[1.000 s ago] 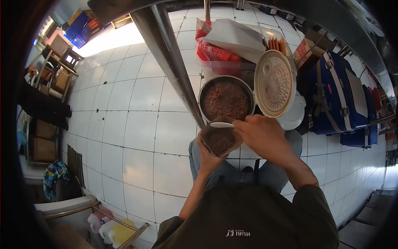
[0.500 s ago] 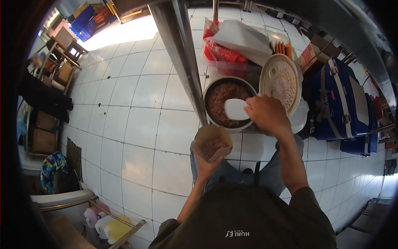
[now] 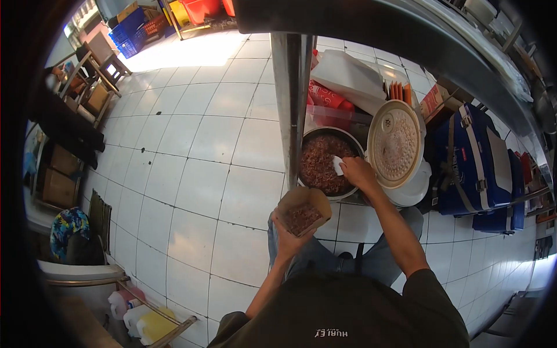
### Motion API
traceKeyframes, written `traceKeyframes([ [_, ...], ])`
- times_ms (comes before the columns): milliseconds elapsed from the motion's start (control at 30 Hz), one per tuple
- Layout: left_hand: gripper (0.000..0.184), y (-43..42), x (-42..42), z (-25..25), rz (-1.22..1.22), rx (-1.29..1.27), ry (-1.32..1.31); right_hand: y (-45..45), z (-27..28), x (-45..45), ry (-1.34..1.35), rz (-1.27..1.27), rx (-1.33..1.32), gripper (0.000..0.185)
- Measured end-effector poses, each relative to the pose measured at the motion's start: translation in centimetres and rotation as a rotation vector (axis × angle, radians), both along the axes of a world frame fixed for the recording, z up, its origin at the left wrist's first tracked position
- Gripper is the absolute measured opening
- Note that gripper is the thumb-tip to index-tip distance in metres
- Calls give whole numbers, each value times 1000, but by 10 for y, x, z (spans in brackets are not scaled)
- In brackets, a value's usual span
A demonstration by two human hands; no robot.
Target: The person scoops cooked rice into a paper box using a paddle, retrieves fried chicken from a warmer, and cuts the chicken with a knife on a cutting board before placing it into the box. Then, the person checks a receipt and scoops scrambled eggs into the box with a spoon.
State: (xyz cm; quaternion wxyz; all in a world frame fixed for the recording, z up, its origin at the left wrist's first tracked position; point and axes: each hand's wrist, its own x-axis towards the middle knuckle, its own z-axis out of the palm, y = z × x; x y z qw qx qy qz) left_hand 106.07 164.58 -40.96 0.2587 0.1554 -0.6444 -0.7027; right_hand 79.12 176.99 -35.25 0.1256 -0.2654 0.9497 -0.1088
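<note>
Floor (image 3: 191, 174): white square tiles with dark joints; a wide stretch lies left of the table leg.
Table (image 3: 348, 45): metal, its near edge crossing above the work; the upright leg (image 3: 287, 110) stands just left of the pot and bounds that side.
Cooler bag (image 3: 458, 156): blue with grey straps, on the right, apart from the pot.
Tub (image 3: 342, 116): translucent, behind the pot, loaded with red packaging and a white paper bundle (image 3: 348, 75).
Pot (image 3: 343, 195): round, mouth upward, on the person's forward side; tub at its back, lid at its right, near side facing the person.
Lid (image 3: 395, 145): oval in view, raised upright beside the pot's right rim, long axis running near to far.
Grains (image 3: 321, 168): reddish-brown, in the pot, with a portion in the carton.
Carton (image 3: 295, 201): brown, mouth tipped up toward the camera, flaps flared; near the pot's near rim, contact unclear.
Left grip (image 3: 288, 239): fingers wrapped about the carton's lower left side.
Right grip (image 3: 357, 173): closed round the scoop's handle, over the pot's right part.
Scoop (image 3: 337, 165): white, blade over the grains, pointing away from the hand, long axis slanting forward-left; tip depth unclear.
</note>
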Motion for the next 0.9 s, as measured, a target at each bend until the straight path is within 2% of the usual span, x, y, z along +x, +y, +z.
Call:
traceKeyframes([
  [100, 111, 0, 0, 11, 13, -17, -27, -2, 2, -1, -84, -111, -38, 31],
  [200, 111, -2, -9, 11, 29, -21, 18, 3, -7, -15, -152, -94, -135, 33],
  [400, 112, 4, -11, 14, 19, -50, -9, 25, -23, -9, -148, -172, -360, 32],
  [433, 112, 6, -14, 14, 18, -60, -3, 29, -27, -5, -154, -184, -464, 32],
  [633, 113, 15, -29, 13, 15, -25, 14, 41, 55, 41, -237, -290, -600, 31],
  [733, 114, 14, -29, 1, 21, -3, 55, 44, 99, 64, -368, -267, -585, 30],
  [833, 114, 13, -24, 1, 24, -115, 35, 38, 117, 93, -234, -47, -400, 27],
  [900, 115, 15, -25, 8, -2, -155, 24, 32, 116, 114, 3, 104, -175, 23],
])
